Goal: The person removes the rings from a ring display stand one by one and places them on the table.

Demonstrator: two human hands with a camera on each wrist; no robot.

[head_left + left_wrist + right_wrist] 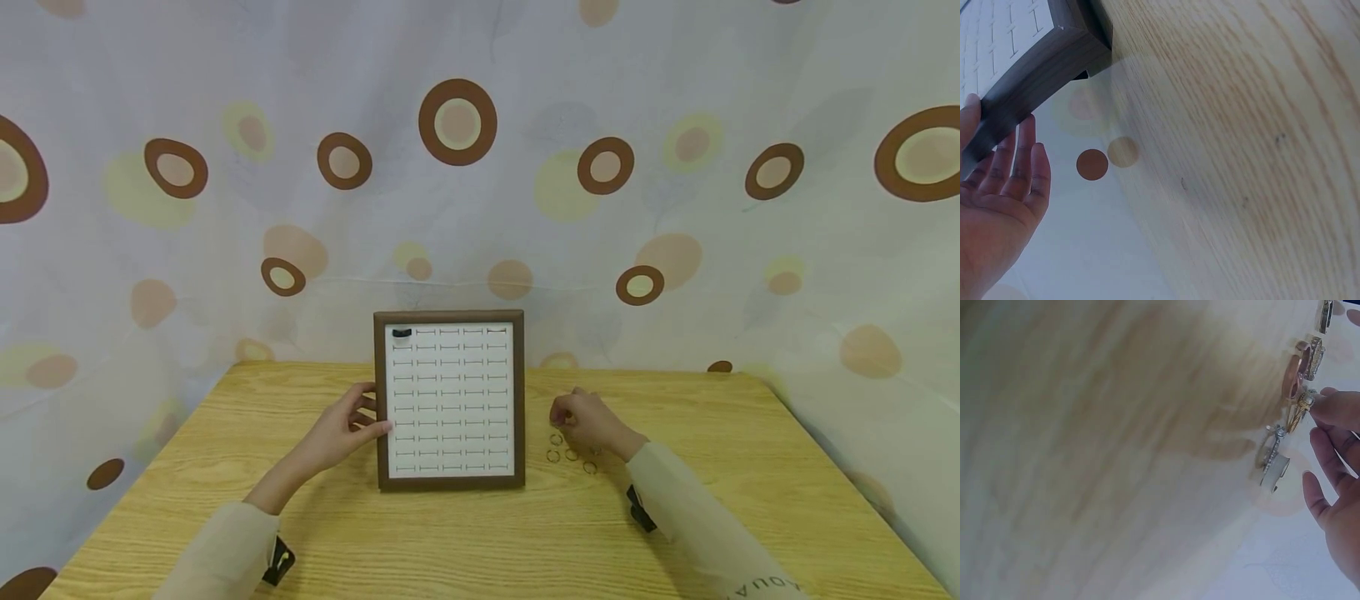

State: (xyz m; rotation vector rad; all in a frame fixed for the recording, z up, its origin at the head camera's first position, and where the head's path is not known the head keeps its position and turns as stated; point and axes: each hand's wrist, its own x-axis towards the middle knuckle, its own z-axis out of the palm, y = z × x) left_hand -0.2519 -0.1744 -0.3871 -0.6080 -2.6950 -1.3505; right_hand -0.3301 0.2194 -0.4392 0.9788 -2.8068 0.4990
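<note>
A brown-framed ring display tray stands upright on the table, its white panel lined with rows of slits. In the panel's top left slit sits a small black piece. My left hand grips the tray's left side, thumb on the front edge and fingers behind it. To the right, the thumb and forefinger of my right hand pinch a gold ring with a stone. Around it lie other rings, among them a rose-coloured ring, a slim silver ring and a wide silver band.
The light wooden table ends at the back against a pale curtain printed with brown and yellow circles. Dark wrist devices hang at both sleeves.
</note>
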